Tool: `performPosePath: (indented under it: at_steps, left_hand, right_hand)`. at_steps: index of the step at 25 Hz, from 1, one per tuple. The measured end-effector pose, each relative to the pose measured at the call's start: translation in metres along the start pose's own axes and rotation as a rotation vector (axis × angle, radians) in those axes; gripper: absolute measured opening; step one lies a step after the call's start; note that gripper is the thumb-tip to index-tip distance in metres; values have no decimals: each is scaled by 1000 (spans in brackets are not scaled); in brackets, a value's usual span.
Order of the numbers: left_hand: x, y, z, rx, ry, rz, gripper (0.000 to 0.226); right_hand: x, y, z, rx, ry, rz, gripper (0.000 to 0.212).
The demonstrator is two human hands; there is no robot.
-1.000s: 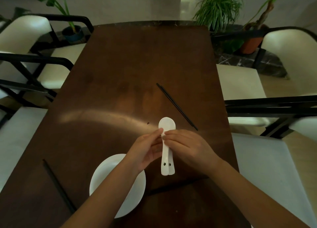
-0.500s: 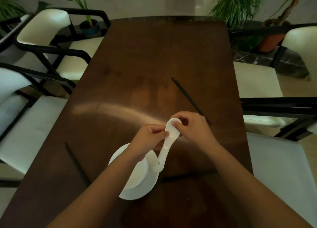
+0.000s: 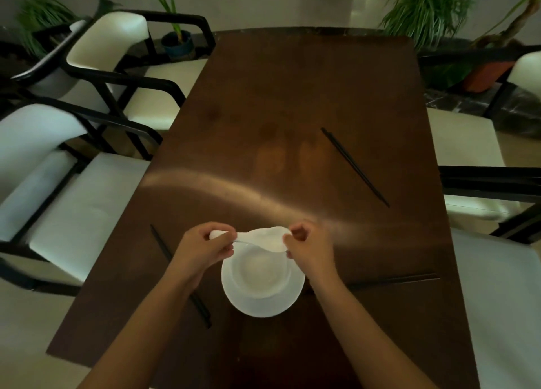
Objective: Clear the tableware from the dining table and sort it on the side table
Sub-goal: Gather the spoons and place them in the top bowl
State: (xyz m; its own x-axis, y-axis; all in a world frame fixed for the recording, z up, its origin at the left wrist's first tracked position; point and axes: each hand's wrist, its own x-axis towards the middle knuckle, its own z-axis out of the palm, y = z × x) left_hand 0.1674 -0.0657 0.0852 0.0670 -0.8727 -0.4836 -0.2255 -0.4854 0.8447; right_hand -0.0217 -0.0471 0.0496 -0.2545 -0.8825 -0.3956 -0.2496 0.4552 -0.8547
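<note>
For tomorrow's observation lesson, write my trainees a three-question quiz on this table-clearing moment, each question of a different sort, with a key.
1. True or false: the white spoons lie flat on the dining table.
2. Which hand grips the handle end of the spoons? A. left hand B. right hand
3. Fill in: the white bowl sits on a white ____.

Key
1. False: both hands hold them above the bowl.
2. A
3. plate; black chopsticks lie apart on the table.

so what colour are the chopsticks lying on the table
Black, all of them; the far right pair shows it clearest in the head view.
</note>
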Motion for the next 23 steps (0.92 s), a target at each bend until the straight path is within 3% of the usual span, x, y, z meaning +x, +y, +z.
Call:
performPosePath:
  at_steps: [3, 6, 17, 23]
  left_hand:
    - [0, -17, -17, 19, 16, -63, 5]
    - [2, -31, -24, 15, 23, -108, 4]
    - [7, -53, -13, 89, 45, -135, 10]
    - [6, -55, -15, 78, 12, -128, 15]
  right_hand:
    - [-7, 9, 22, -387, -65, -51, 10]
    - [-11, 14, 33, -611, 10, -148, 16]
    - [-20, 33, 40, -1102, 72, -488, 21]
    - [-25, 38, 41, -1102, 109, -526, 17]
